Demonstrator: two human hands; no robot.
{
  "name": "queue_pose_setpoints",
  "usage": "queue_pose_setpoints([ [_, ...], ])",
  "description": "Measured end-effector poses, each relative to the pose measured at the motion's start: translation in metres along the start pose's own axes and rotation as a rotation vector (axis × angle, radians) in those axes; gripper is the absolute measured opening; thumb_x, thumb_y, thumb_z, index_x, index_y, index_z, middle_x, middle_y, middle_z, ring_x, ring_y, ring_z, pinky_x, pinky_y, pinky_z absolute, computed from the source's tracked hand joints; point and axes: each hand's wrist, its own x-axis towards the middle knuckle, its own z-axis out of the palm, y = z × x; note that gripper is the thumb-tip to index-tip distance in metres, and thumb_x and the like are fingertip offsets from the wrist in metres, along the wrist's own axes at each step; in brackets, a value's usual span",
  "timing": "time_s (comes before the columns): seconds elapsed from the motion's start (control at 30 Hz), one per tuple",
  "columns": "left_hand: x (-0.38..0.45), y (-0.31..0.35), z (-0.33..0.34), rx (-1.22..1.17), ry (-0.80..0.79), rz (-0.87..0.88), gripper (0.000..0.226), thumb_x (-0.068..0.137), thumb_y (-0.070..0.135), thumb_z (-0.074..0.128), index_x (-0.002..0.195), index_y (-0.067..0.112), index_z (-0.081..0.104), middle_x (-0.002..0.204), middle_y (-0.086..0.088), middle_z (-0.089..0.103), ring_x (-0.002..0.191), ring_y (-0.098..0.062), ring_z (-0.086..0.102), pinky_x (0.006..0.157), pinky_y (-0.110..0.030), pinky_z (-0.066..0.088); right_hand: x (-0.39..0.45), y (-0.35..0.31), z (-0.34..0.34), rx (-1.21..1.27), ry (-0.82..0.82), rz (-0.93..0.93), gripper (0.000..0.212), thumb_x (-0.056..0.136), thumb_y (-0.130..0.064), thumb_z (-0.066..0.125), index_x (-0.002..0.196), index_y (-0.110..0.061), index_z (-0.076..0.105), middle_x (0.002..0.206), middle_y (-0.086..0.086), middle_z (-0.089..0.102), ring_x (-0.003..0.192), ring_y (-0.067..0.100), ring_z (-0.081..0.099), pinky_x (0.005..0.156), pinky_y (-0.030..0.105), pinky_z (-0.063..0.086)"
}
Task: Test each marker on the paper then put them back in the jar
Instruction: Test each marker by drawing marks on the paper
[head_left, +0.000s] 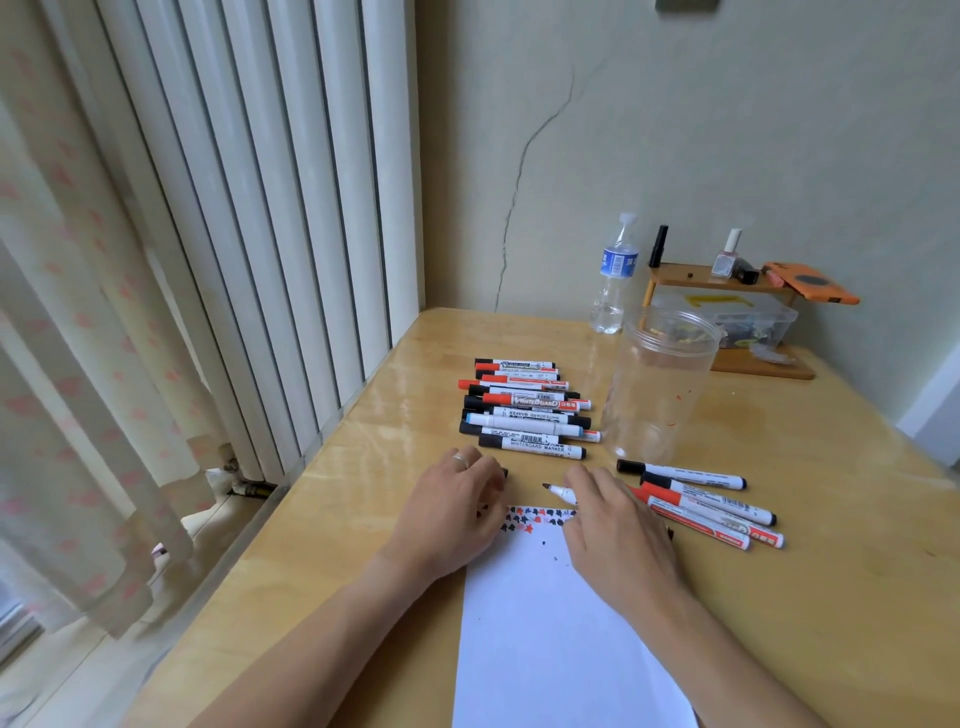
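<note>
right hand (618, 525) pinches an uncapped white marker (560, 491) just above the marked white paper sheet (540, 634); left hand (457, 506) grips its black cap (504, 473). a short light stroke suffices, then recap firmly. clear plastic jar (660, 384) stands empty behind.

The jar (658, 384) is flanked by marker rows (524, 410) left and markers (706, 501) in front; bare table (831, 571) is left open on the right.

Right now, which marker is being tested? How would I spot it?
Find the white paper on the wooden table. At its far edge, above the red and black scribbles, the right hand holds the marker. It alone is uncapped, dark tip pointing left.
</note>
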Motion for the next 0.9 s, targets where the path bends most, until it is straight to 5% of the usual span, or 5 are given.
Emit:
queue_pose_setpoints([
  [0.2, -0.009, -0.013, -0.016, 0.062, -0.248, 0.115, 0.040, 0.095, 0.062, 0.041, 0.125, 0.039, 0.055, 0.133, 0.016, 0.047, 0.130, -0.006, 0.037, 0.109, -0.035, 0.032, 0.002, 0.000, -0.006, 0.167, 0.027, 0.073, 0.047, 0.084, 0.001, 0.068, 0.125, -0.016, 0.054, 0.105, 0.003, 0.067, 0.082, 0.029, 0.068, 0.059, 0.033, 0.053],
  [0.33, -0.020, -0.018, -0.019, 0.055, -0.301, 0.132, 0.057, 0.096, 0.074, 0.037, 0.145, 0.046, 0.042, 0.153, 0.018, 0.037, 0.145, -0.001, 0.026, 0.120, -0.037, 0.021, 0.002, 0.003, -0.012, 0.338, 0.033, 0.018, 0.029, 0.098, -0.003, 0.056, 0.111, -0.028, 0.050, 0.101, -0.007, 0.055, 0.074, 0.013, 0.060, 0.064, 0.035, 0.052],
  [0.6, -0.024, -0.013, -0.020, 0.118, -0.415, 0.128, 0.069, 0.091, 0.086, 0.032, 0.153, 0.063, 0.013, 0.171, 0.017, 0.006, 0.154, 0.002, -0.011, 0.127, -0.046, -0.004, 0.006, 0.005, -0.028, 1.571, -0.213, 0.655, 0.050, 0.098, 0.012, 0.037, 0.117, -0.015, 0.074, 0.109, 0.017, 0.070, 0.083, 0.031, 0.070, 0.072, 0.029, 0.058],
  [0.77, -0.024, -0.012, -0.019, 0.160, -0.444, 0.112, 0.067, 0.092, 0.084, 0.027, 0.154, 0.064, 0.008, 0.170, 0.019, 0.001, 0.153, 0.002, -0.016, 0.126, -0.049, -0.010, 0.005, -0.001, -0.027, 1.402, -0.237, 0.578, 0.009, 0.098, -0.019, 0.066, 0.105, -0.015, 0.063, 0.074, 0.014, 0.057, 0.067, 0.021, 0.058, 0.057, 0.022, 0.044],
  [0.9, -0.023, -0.012, -0.019, 0.170, -0.481, 0.114, 0.068, 0.091, 0.086, 0.020, 0.153, 0.065, 0.001, 0.170, 0.020, -0.007, 0.152, 0.001, -0.020, 0.125, -0.048, -0.013, 0.004, -0.010, -0.024, 1.259, -0.277, 0.562, 0.010, 0.104, -0.017, 0.057, 0.095, -0.021, 0.056, 0.067, 0.014, 0.052, 0.048, 0.023, 0.045, 0.043, 0.022, 0.031],
])
